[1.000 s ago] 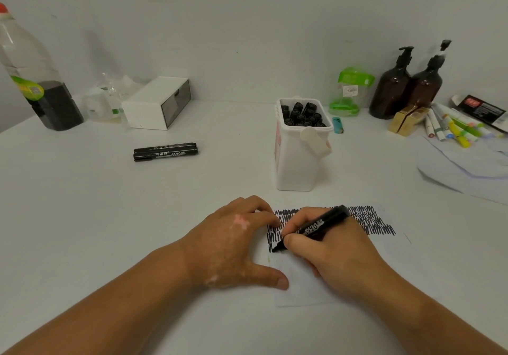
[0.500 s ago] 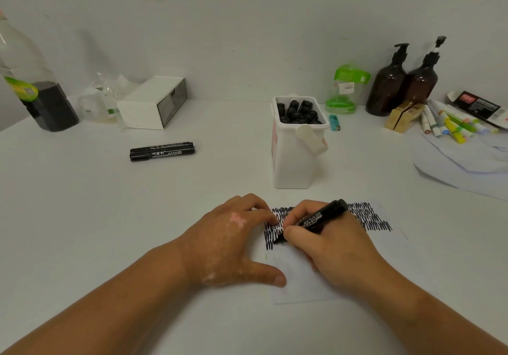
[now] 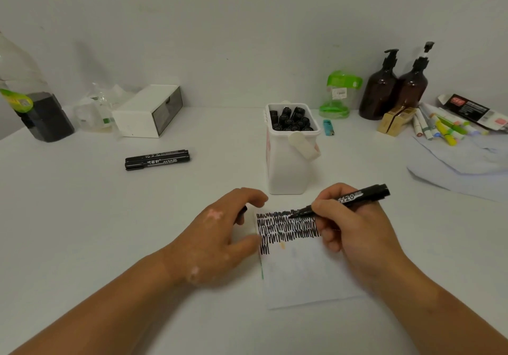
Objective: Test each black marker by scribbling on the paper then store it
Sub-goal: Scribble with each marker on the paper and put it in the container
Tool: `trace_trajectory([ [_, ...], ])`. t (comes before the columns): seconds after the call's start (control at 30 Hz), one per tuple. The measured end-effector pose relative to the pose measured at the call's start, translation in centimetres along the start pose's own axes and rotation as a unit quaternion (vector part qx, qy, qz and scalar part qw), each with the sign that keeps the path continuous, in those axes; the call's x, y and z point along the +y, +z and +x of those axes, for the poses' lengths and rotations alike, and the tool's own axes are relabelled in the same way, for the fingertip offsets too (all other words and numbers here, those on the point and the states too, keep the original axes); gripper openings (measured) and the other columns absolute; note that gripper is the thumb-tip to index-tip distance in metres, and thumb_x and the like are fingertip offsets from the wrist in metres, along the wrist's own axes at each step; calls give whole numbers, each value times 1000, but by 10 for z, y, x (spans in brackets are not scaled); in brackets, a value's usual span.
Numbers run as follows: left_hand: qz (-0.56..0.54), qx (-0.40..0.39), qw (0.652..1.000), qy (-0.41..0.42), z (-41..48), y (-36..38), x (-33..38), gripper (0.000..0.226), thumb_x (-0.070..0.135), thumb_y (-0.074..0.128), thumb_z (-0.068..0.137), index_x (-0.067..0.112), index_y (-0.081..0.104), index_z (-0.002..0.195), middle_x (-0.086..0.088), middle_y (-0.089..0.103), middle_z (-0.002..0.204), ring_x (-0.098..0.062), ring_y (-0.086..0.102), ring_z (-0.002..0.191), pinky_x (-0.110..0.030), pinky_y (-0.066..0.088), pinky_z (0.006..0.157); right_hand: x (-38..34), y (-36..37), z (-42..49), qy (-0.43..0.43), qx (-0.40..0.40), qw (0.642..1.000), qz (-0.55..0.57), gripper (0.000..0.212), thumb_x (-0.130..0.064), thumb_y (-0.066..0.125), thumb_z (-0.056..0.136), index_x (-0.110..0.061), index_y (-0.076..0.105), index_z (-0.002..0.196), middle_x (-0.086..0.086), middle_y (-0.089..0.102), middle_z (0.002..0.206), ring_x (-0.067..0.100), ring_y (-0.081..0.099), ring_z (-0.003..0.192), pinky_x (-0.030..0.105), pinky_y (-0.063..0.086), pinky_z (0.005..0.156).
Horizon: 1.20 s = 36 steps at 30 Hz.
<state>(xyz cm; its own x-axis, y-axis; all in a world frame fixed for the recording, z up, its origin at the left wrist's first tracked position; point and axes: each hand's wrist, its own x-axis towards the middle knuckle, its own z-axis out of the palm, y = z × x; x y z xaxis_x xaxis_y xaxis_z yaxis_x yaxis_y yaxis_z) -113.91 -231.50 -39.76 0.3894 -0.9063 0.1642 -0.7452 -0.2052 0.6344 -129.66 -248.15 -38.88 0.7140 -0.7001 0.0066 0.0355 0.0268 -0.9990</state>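
A white paper point(image 3: 302, 275) lies on the table in front of me, with rows of black scribbles point(image 3: 286, 228) across its top. My right hand point(image 3: 354, 231) grips an uncapped black marker point(image 3: 349, 198), its tip over the top scribble row. My left hand point(image 3: 220, 239) rests at the paper's left edge, its fingers curled around a small black piece point(image 3: 242, 213) that looks like the marker's cap. Behind the paper stands a white container point(image 3: 288, 173) filled with several black markers point(image 3: 291, 119). Two capped black markers point(image 3: 156, 159) lie side by side at the left.
A bottle with dark liquid point(image 3: 35, 112) and a white box point(image 3: 148, 112) stand at the back left. Two brown pump bottles point(image 3: 395, 90), a green-lidded jar point(image 3: 338, 93), a blue lighter point(image 3: 328, 128), coloured markers point(image 3: 439, 128) and loose papers point(image 3: 461, 167) fill the back right.
My right hand has moved right and up with the marker, its tip now over the top row. My left hand has slid left off the paper, uncovering the scribbles.
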Motion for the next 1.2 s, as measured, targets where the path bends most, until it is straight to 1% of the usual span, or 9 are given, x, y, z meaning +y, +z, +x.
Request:
trace_trajectory([
  [0.1, -60, 45, 996, -41, 2, -2, -1, 54, -6, 47, 86, 37, 53, 118, 1, 55, 89, -4, 48, 72, -9, 40, 65, -2, -6, 3, -1, 7, 1000, 7, 27, -4, 67, 89, -17, 66, 65, 7, 54, 54, 14, 44, 45, 24, 30, 38],
  [0.23, -120, 110, 983, -80, 5, 3, -5, 56, -6, 50, 86, 43, 55, 113, 7, 64, 86, -4, 56, 64, -13, 43, 56, -1, -9, 5, -18, 2, 1000, 5, 18, -7, 73, 86, -15, 73, 70, 6, 47, 53, 14, 40, 46, 22, 30, 39],
  [0.47, -260, 128, 952, -101, 10, 3, -7, 28, 16, 86, 72, 34, 74, 89, 7, 77, 96, -17, 74, 89, -36, 57, 85, -3, -9, 6, 5, -23, 991, 132, 12, -17, 66, 81, -15, 76, 75, 12, 62, 59, 17, 52, 45, 24, 40, 39],
  [0.57, -288, 109, 947, -88, 9, 0, -6, 28, 28, 87, 67, 34, 78, 92, 5, 78, 96, -17, 74, 93, -31, 57, 86, -3, -8, 5, -10, -28, 991, 132, 9, -19, 69, 78, -19, 73, 70, 12, 64, 59, 17, 53, 44, 23, 41, 39],
  [0.73, -328, 71, 940, -57, 9, 1, -4, 30, 26, 84, 66, 30, 79, 95, 1, 78, 97, -14, 74, 92, -17, 55, 79, -2, -9, 3, -35, -38, 993, 106, 8, -22, 71, 78, -18, 77, 76, 11, 66, 62, 15, 55, 47, 23, 41, 40],
  [0.87, -346, 57, 935, -53, 9, 4, -7, 32, 26, 86, 66, 29, 79, 97, -1, 78, 98, -16, 74, 94, -18, 54, 79, 0, -7, 2, -35, -66, 994, 81, 10, -21, 71, 79, -15, 79, 81, 11, 68, 64, 15, 57, 48, 22, 42, 41],
  [0.97, -318, 49, 946, -47, 9, 5, -8, 33, 38, 88, 68, 34, 78, 99, 1, 78, 98, -15, 73, 92, -20, 55, 81, 2, -5, -1, -33, -100, 993, 55, 13, -19, 73, 79, -14, 80, 88, 12, 67, 64, 16, 58, 52, 23, 43, 43],
  [1.07, -326, 44, 944, -38, 10, 6, -8, 33, 44, 77, 71, 34, 76, 102, 5, 76, 89, -11, 68, 81, -19, 52, 77, -1, -6, -3, -39, -119, 992, 13, 22, -25, 78, 74, -17, 81, 94, 9, 63, 59, 16, 55, 51, 23, 43, 46],
  [1.2, -387, 29, 921, -14, 9, 9, -2, 25, 38, 63, 87, 20, 71, 102, -5, 65, 79, -21, 57, 72, -30, 49, 72, -7, -8, -6, -52, -124, 991, -26, 24, -25, 82, 71, -24, 83, 95, 7, 69, 63, 12, 59, 53, 21, 44, 48],
])
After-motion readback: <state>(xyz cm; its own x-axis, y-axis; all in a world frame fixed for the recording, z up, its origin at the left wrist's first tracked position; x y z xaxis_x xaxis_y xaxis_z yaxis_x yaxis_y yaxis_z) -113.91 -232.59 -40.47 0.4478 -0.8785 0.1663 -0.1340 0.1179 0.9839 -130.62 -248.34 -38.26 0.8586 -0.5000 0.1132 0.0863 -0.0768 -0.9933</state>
